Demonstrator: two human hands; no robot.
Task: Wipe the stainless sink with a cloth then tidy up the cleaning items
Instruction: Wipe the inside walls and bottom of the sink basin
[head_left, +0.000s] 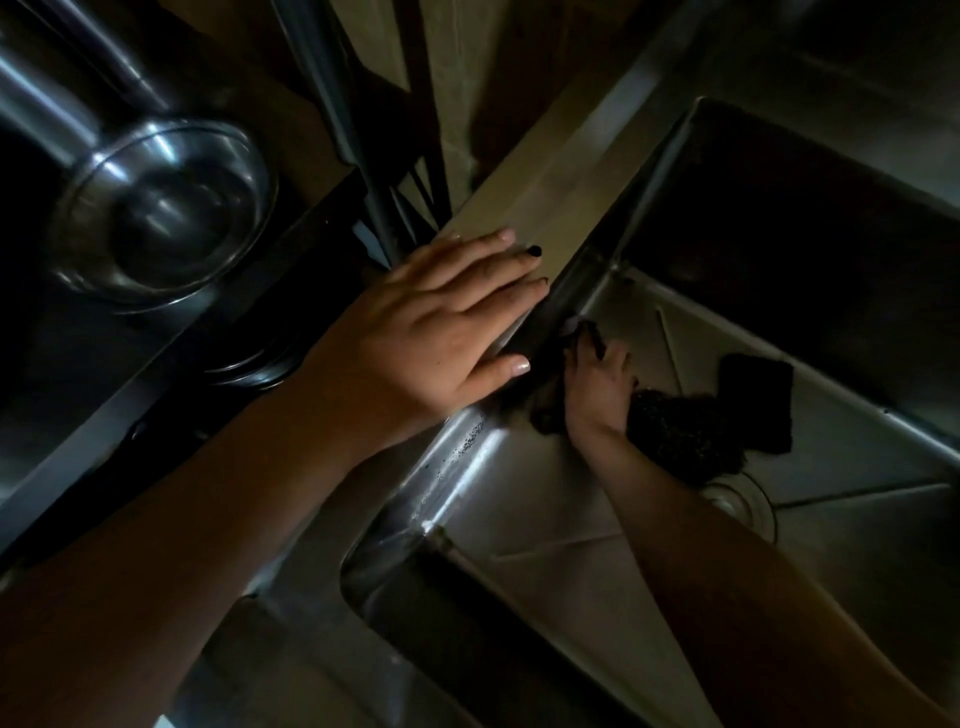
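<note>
Dim light, view straight down on the stainless sink. L hand lies flat on the sink's left rim, palm down, fingers straight and close together with tips toward the far end, thumb along the rim's inner edge; it holds nothing.

R hand is down inside the basin at the left wall, near the far-left corner. Its fingers are stretched out, a bit spread, laid over a dark cloth and pressing it to the wall where wall meets floor. Cloth shows as dark bits below the palm and past the fingertips; rest is hidden under the hand.

On the basin floor, just right of the R wrist, sits a dark speckled scrubber, touching the wrist or v. close to it; can't tell which. A dark flat pad lies against the scrubber's far side. Drain is just beside the scrubber, toward the near end, partly covered by the forearm.

Left of the sink, on the dark worktop, a steel bowl stands well apart from both hands.
</note>
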